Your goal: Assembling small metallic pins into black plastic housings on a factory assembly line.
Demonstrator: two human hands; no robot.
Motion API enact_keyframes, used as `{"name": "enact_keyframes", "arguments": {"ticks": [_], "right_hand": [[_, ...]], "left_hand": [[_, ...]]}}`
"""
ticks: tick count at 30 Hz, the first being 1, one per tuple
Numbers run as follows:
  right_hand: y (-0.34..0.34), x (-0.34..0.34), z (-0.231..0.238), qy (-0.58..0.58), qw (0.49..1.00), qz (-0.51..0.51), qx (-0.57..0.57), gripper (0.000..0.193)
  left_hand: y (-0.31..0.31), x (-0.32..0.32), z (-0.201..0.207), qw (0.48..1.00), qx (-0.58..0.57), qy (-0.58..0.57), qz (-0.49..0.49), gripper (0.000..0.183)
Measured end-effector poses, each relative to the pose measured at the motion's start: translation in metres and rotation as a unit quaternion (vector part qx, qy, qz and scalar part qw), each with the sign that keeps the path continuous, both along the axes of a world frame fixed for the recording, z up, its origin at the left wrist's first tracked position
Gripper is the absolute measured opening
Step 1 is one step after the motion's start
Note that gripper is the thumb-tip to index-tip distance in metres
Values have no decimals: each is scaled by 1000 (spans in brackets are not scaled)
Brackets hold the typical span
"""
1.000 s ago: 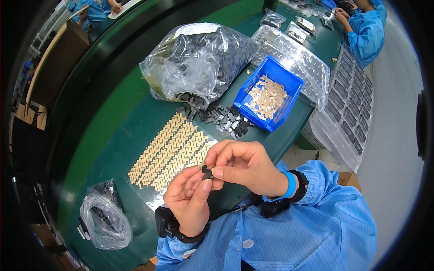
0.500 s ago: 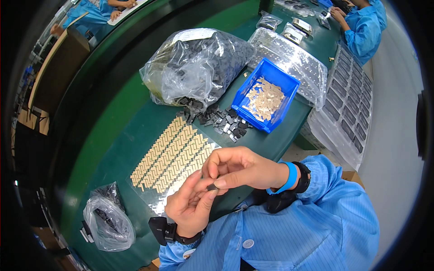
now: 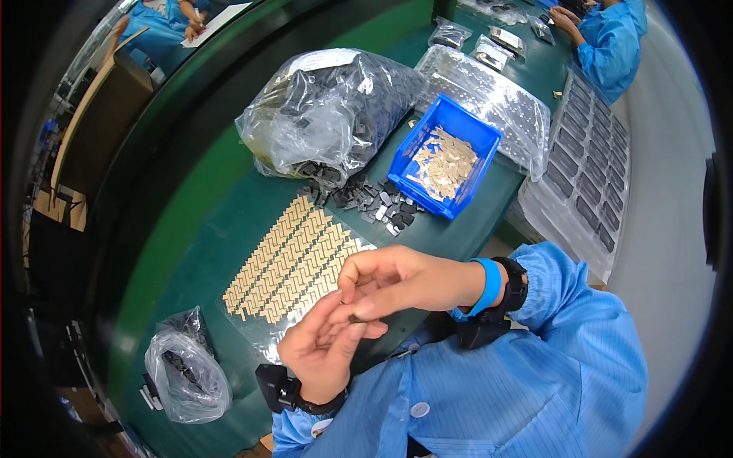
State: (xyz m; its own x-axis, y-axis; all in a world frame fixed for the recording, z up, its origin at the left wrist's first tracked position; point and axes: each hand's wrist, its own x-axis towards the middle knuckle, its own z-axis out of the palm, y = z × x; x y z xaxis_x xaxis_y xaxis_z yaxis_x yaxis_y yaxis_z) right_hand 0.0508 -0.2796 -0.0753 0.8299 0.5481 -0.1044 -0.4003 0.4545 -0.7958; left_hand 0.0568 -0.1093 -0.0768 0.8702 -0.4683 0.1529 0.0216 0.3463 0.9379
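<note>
In front of my body the two hands meet. A small black piece (image 3: 356, 319) shows between the thumb tips, mostly covered by fingers. My left hand (image 3: 322, 345) is closed on it from below, thumb pressed near its edge. My right hand (image 3: 408, 284) pinches it from above with thumb and bent fingers. Just beyond the hands, a clear sheet (image 3: 263, 334) bears rows of small tan strips (image 3: 286, 259). Loose black pieces (image 3: 374, 200) lie in a heap past that sheet. More of them fill a large clear bag (image 3: 328, 114), its mouth toward the heap.
A blue bin (image 3: 487, 164) holds many tan pieces. Behind it lies a clear blister tray (image 3: 504, 99); trays of black parts (image 3: 584, 168) stand at the right. A smaller plastic bag (image 3: 187, 374) sits at the left. Co-workers in blue (image 3: 611, 49) work at the far edges.
My right hand has shifted slightly left and its thumb now covers more of the black piece. The view has moved slightly.
</note>
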Motion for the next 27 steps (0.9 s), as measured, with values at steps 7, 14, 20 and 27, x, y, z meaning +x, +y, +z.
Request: {"name": "enact_keyframes", "arguments": {"ticks": [7, 14, 20, 27], "right_hand": [[4, 2, -8, -50, 995, -84, 28, 19], [8, 13, -15, -317, 914, -135, -215, 23], [16, 5, -14, -427, 829, -156, -326, 23], [-4, -44, 35, -669, 522, -392, -356, 15]], "left_hand": [[-4, 3, -11, 972, -135, 191, -29, 27], [11, -2, -21, 887, -219, 400, -77, 22], [24, -11, -4, 981, -31, 191, -19, 26], [115, 8, 14, 935, 200, -176, 234, 19]]}}
